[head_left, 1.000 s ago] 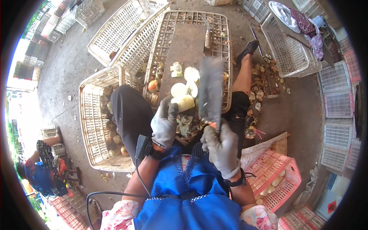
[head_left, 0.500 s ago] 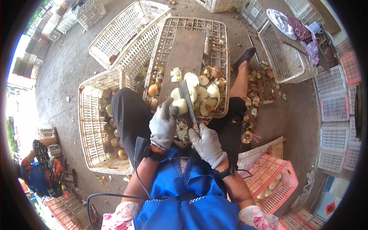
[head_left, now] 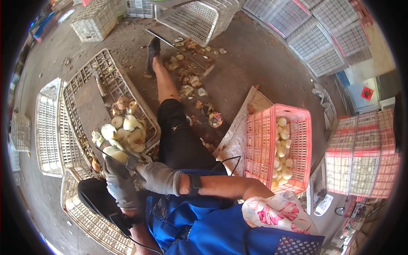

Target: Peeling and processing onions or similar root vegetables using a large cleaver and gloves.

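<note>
My right hand (head_left: 159, 176), in a grey work glove, is closed around a knife. The knife's blade (head_left: 109, 155) appears as a thin dark line pointing left. Close by, my left hand (head_left: 121, 185), also gloved, has its fingers closed against a pale peeled onion (head_left: 120, 157); the glove hides part of their contact. Several peeled onions (head_left: 131, 135) lie in a heap just beyond, on a brown board (head_left: 87, 102) set over an upturned white crate (head_left: 108, 57). Brown-skinned onions (head_left: 122, 103) sit at the heap's far side.
A hooked tool with a wooden handle (head_left: 100, 85) lies on the upturned crate. To my right, a pink crate (head_left: 260, 144) holds peeled onions. Onion skins (head_left: 193, 80) litter the floor beside my outstretched leg. Stacked crates (head_left: 314, 46) stand farther right.
The view has swung to the right, so the board and onions now appear farther left and the pink crate shows fully. Both hands have drawn closer together, still with the knife and an onion.
</note>
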Motion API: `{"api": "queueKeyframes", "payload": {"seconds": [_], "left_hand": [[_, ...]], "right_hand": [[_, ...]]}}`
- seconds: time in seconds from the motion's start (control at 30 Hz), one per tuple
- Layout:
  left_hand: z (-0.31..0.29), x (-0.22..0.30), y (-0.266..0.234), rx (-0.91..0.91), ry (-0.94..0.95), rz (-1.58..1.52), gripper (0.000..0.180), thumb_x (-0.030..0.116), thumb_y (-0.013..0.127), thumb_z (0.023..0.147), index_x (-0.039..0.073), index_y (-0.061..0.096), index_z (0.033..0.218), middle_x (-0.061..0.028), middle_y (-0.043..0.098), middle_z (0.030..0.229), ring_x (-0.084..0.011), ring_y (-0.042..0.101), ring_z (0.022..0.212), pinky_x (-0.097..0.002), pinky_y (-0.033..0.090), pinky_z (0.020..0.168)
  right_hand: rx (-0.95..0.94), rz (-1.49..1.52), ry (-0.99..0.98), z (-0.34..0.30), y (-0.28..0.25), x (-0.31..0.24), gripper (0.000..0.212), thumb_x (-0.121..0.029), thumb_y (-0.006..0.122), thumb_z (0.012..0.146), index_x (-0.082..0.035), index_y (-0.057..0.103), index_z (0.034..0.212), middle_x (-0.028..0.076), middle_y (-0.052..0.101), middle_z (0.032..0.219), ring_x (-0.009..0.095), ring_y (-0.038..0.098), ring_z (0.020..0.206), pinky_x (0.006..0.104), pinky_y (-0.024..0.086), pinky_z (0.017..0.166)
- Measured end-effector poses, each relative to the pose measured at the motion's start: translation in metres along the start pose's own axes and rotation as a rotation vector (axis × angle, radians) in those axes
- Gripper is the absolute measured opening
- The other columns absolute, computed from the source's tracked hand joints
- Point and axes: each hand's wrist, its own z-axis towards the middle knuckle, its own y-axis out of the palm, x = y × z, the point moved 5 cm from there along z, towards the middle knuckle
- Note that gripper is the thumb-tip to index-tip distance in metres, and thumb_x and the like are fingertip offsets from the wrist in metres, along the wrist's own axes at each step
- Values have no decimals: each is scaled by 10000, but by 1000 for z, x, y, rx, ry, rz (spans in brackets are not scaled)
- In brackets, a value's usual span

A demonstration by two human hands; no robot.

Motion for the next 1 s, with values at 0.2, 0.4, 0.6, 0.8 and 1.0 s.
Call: {"api": "queueKeyframes", "payload": {"seconds": [0.2, 0.4, 0.6, 0.8, 1.0], "left_hand": [[1, 2, -4, -48, -104, -116, 596, 76, 644, 892, 76, 474, 1463, -183, 650, 1234, -391, 696, 1023, -472, 582, 796], [0, 8, -3, 20, -134, -75, 571, 98, 655, 899, 77, 486, 1444, -188, 667, 1174, -401, 702, 957, -480, 577, 768], [0, -8, 11, 52, -104, 8, 457, 155, 606, 972, 53, 501, 1405, -202, 660, 1181, -411, 693, 953, -489, 569, 760], [4, -3, 7, 99, -87, -79, 405, 193, 586, 995, 59, 517, 1370, -192, 689, 1102, -400, 700, 916, -488, 565, 753], [-2, -3, 3, 51, -272, -235, 389, 107, 625, 953, 104, 576, 1339, -135, 703, 1152, -287, 699, 983, -421, 561, 837]], "right_hand": [[-104, -32, -2, 6, 3, 1, 347, -328, 670, 950, -19, 626, 1102, 231, 712, 855, 411, 711, 859, 494, 555, 767], [-112, -25, 44, 4, -2, -3, 314, -307, 658, 952, -22, 637, 1084, 225, 718, 863, 400, 716, 867, 495, 557, 766], [-55, 33, 4, 6, 4, 4, 316, -301, 642, 954, -30, 637, 1118, 237, 714, 874, 414, 710, 874, 500, 555, 774], [-137, 50, 40, 8, 4, -1, 362, -287, 647, 942, -13, 619, 1176, 253, 713, 930, 431, 696, 921, 514, 540, 822], [-28, 16, 10, 4, -2, -4, 396, -334, 644, 956, 13, 629, 1145, 283, 699, 973, 453, 678, 953, 514, 527, 850]]}}
